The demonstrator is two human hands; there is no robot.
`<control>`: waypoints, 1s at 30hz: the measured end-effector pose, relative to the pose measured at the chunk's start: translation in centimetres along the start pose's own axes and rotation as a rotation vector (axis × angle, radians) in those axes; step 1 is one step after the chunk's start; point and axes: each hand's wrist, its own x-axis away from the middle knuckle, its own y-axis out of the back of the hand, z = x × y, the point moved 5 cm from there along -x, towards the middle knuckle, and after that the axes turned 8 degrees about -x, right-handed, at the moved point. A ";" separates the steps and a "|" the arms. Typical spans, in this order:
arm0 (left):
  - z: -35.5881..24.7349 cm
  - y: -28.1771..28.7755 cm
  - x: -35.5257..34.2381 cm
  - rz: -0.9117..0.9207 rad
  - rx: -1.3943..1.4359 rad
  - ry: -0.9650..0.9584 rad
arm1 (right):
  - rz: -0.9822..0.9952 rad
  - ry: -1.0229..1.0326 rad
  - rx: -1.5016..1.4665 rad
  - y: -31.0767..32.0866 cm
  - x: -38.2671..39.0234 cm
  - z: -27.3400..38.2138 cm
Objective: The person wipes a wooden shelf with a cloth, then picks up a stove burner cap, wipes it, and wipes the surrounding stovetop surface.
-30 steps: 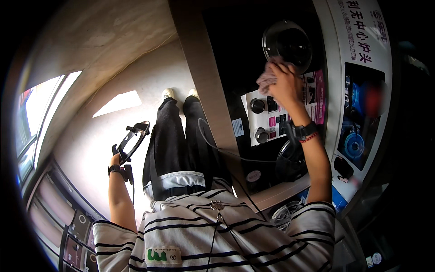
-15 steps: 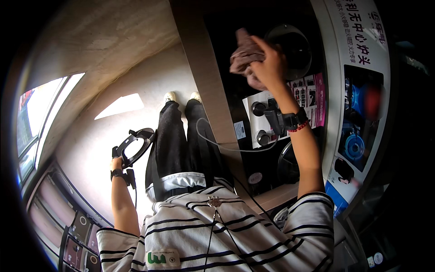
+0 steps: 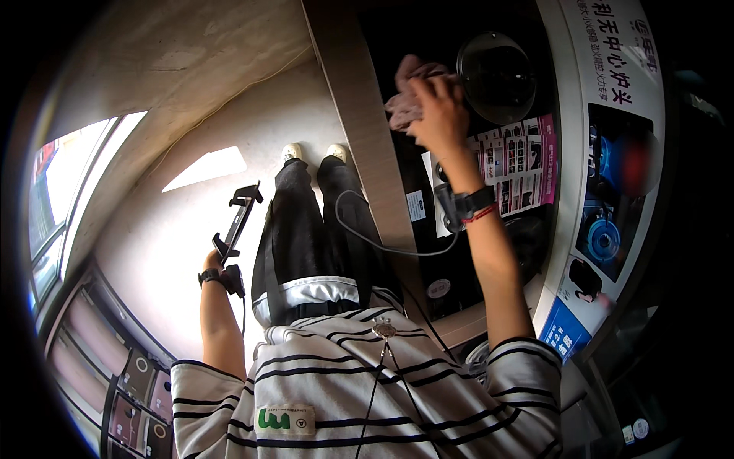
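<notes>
My right hand (image 3: 443, 115) is pressed onto a crumpled dusty-pink cloth (image 3: 408, 96), fingers bent over it. Beneath them lies the black glass top of a gas stove (image 3: 390, 34), close to its left edge. A round dark burner (image 3: 498, 76) is just right of the cloth. Held low at my left side is a black pan support (image 3: 238, 222) with prongs, seen nearly edge-on. My left hand (image 3: 214, 260) grips its lower end; the fingers are partly hidden.
A pink and white leaflet (image 3: 516, 164) lies on the stove under my right forearm. A grey cable (image 3: 359, 237) loops from my right wrist across my leg. Along the right stands a printed display panel (image 3: 612, 115). More stove-like units (image 3: 130, 398) are at lower left.
My right hand and the cloth have shifted slightly left and down onto the glass, uncovering more of the far burner. My left hand has turned the pan support from showing its ring to edge-on.
</notes>
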 end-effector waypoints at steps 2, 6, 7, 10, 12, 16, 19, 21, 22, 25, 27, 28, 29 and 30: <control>-1.2 -0.1 1.3 0.033 -0.004 -0.041 | 0.041 0.046 -0.043 -0.9 1.5 3.7; 0.1 -1.3 0.0 0.064 0.375 -0.130 | 0.052 0.217 -0.342 -4.0 5.1 9.6; 0.2 -1.3 -0.1 0.058 0.495 -0.174 | 0.057 0.224 -0.395 -4.1 5.5 10.2; -0.1 -0.5 -0.4 0.128 0.340 -0.265 | -0.040 0.145 -0.657 -2.9 4.9 8.6; -1.3 0.4 -0.4 0.102 0.164 -0.489 | -0.138 0.111 -0.741 -1.2 4.0 6.4; -5.0 1.8 3.1 -0.254 -0.342 -0.932 | -0.322 0.072 -0.589 2.5 2.0 2.0; -7.6 2.5 7.6 -0.140 -0.108 -0.862 | -0.453 0.086 -0.367 2.9 0.6 -2.4; -8.6 2.5 9.0 -0.133 -0.039 -0.916 | -0.376 -0.071 -0.204 1.6 0.4 -4.5; -8.8 2.7 9.2 -0.147 -0.017 -0.962 | -0.369 -0.093 -0.191 1.3 0.6 -4.4; -10.3 2.8 9.3 -0.268 0.001 -1.092 | -0.366 -0.120 -0.288 0.5 1.3 -2.9; -13.5 2.3 12.1 -0.219 0.231 -1.062 | -0.321 -0.147 -0.405 0.0 2.4 -1.2; -15.4 2.3 13.1 -0.181 0.301 -1.032 | -0.288 -0.129 -0.354 -0.5 2.8 -0.1; -17.3 2.6 14.0 -0.133 0.363 -0.979 | -0.248 -0.115 -0.307 -0.9 3.3 0.8; -19.5 3.0 14.3 -0.085 0.428 -0.930 | -0.245 -0.083 -0.287 -0.9 3.7 1.8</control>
